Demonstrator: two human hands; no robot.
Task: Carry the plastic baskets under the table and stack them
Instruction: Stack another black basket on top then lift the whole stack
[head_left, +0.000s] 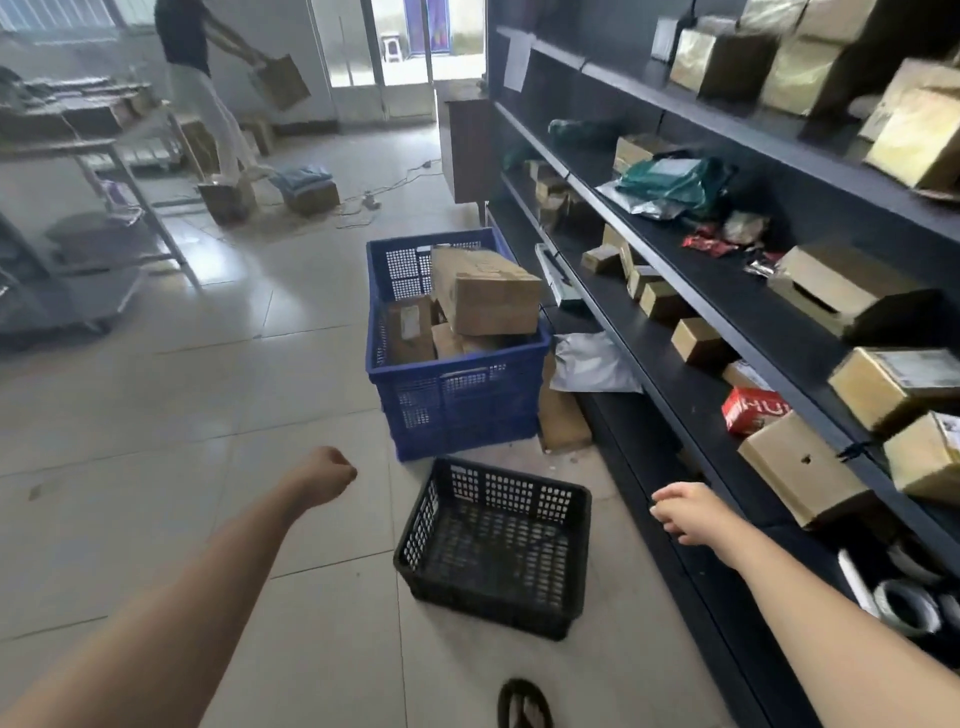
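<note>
An empty black plastic basket (496, 545) sits on the tiled floor just ahead of me. Beyond it stands a taller blue plastic basket (457, 384) filled with cardboard boxes. My left hand (327, 475) is curled into a fist with nothing in it, left of and above the black basket. To the basket's right, my right hand (688, 512) hangs near the shelving with fingers loosely bent, holding nothing. Neither hand touches a basket.
Dark shelving (675, 322) with boxes and packets runs along the right. A metal table (88, 150) stands at the far left, with another person (202, 88) handling a box beside it. Cardboard boxes and a cable lie on the far floor. My sandalled foot (524, 706) shows at the bottom.
</note>
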